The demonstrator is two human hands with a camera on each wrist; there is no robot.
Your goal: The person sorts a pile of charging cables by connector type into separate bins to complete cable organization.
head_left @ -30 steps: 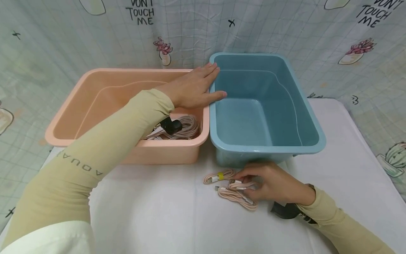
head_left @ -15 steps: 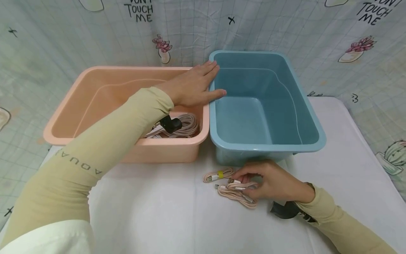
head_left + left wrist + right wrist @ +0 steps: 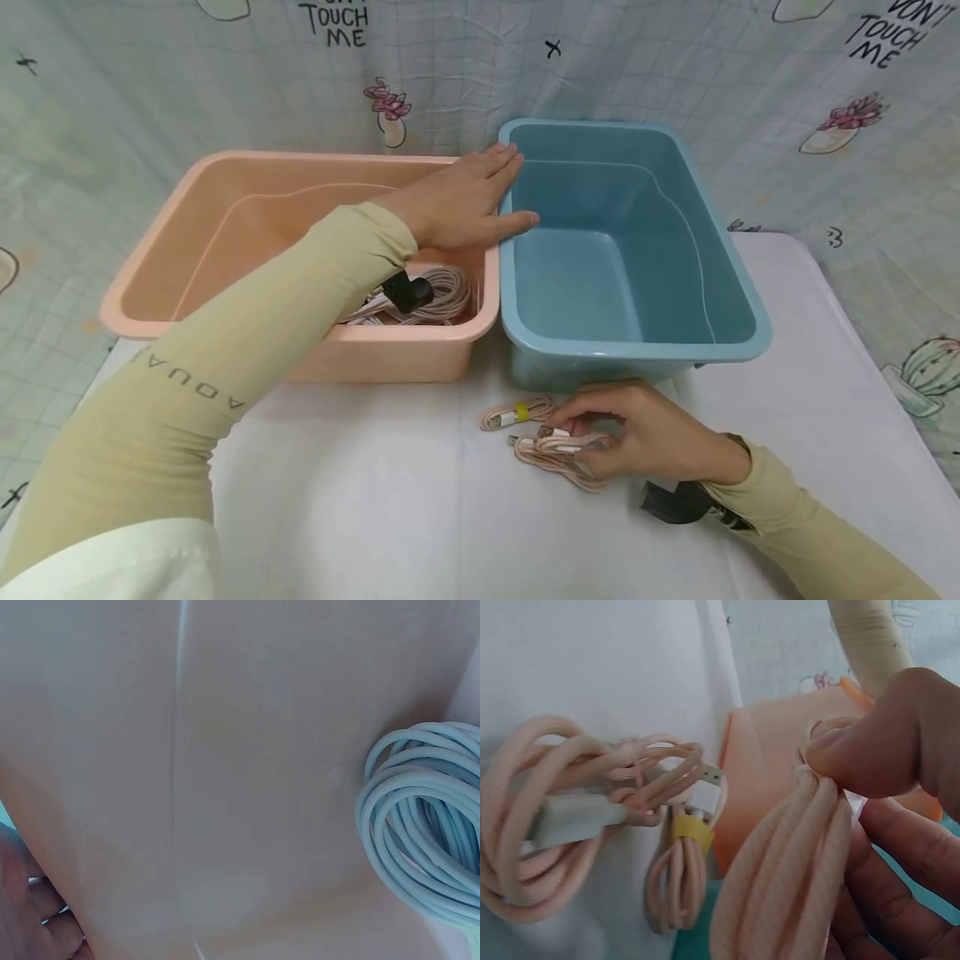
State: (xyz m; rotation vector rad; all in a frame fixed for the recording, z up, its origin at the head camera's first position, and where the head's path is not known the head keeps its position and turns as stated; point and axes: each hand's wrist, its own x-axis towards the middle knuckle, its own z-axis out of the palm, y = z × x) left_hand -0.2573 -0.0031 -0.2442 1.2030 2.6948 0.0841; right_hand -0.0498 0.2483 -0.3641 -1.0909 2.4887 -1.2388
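Cord bundle (image 3: 787, 862) sits in my right hand (image 3: 652, 429), pinched between thumb and fingers, maybe so its loops don't flop apart. It is just in front of the blue tub (image 3: 637, 349). A yellow-tied bundle (image 3: 517, 414) and another bundle (image 3: 557, 467) lie close by on the worktop (image 3: 360, 500), I guess so they're easy to reach. My left hand (image 3: 463, 200) lies flat with straight fingers over the side-by-side rims of the blue tub and peach tub (image 3: 390, 358), perhaps to hold both steady.
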